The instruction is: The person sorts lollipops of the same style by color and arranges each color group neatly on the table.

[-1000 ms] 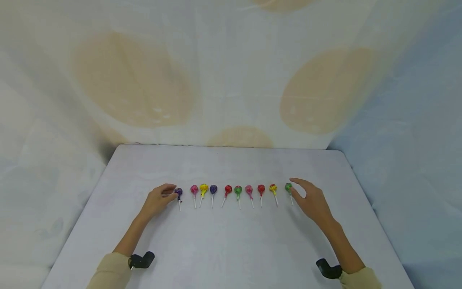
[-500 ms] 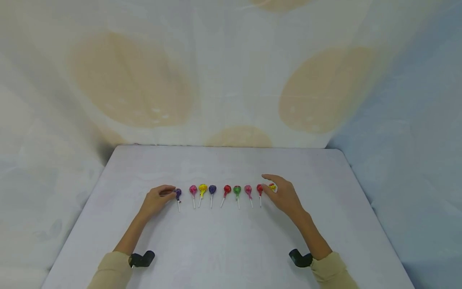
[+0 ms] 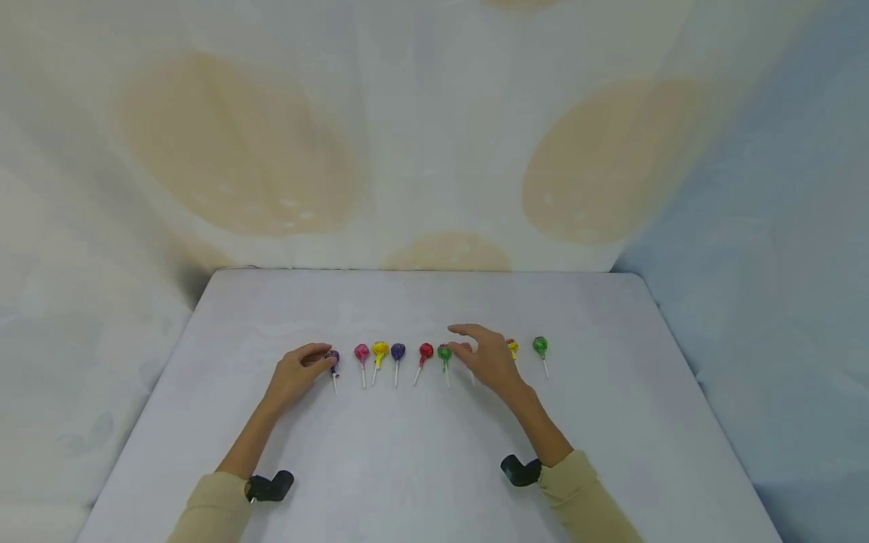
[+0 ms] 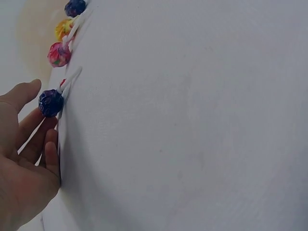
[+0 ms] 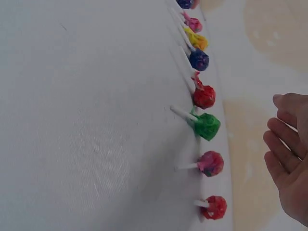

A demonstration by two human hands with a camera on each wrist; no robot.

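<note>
Left hand point(image 3: 295, 371) touches purple lollipop point(image 3: 333, 357); right hand point(image 3: 489, 356), fingers relaxed, hovers over row.

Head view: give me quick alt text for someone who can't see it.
A row of wrapped lollipops lies on a white table. The left hand touches the purple lollipop at the row's left end. The open right hand hovers over the pink lollipop right of centre.

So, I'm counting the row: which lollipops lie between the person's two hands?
In the head view, four: pink, yellow, purple and red, between the left hand and the right hand.
</note>
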